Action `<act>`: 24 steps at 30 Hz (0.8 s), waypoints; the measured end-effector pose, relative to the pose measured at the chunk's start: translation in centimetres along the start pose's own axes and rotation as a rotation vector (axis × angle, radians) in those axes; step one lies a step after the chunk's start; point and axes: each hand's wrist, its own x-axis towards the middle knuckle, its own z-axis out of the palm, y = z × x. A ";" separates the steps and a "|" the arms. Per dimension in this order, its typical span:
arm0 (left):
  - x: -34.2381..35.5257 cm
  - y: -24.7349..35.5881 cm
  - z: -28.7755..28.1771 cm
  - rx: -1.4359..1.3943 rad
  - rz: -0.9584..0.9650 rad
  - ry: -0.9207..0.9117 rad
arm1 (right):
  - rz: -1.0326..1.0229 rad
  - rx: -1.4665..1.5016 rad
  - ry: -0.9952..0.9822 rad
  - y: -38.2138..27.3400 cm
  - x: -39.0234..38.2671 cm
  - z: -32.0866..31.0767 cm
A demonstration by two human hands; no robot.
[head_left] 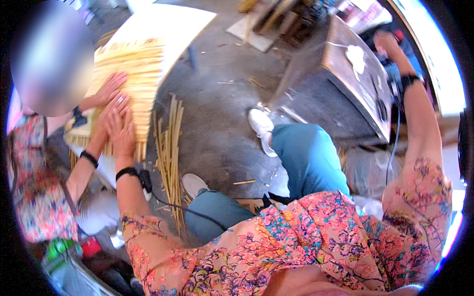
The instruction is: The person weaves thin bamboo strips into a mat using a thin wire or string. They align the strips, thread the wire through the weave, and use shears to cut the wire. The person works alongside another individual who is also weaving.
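Note:
My left hand lies with its fingers stretched out on a panel of thin straw-coloured strips, near the panel's lower right side. Just beyond it, a co-worker's two hands rest flat on the same strips, one of them close to my fingertips. My right arm reaches far out to the upper right. There my right hand is beside something dark with a red part, past a dark wooden box-like table. Its fingers are blurred, and whether it holds anything does not show.
A bundle of long thin sticks leans beside the white work table. At the right, the box-like table carries a white lump and a cable. Scraps lie on the concrete floor. The co-worker is at the left.

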 end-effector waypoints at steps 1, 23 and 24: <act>0.7 0.8 0.5 -0.120 0.003 -0.161 | -0.125 -0.231 -0.150 1.9 -1.4 2.0; 1.3 1.9 -0.8 -0.280 -0.082 -0.307 | -0.482 0.355 0.321 -68.0 23.1 10.5; 1.3 1.9 -0.8 -0.290 -0.086 -0.307 | -0.483 0.372 0.331 -68.0 23.1 10.6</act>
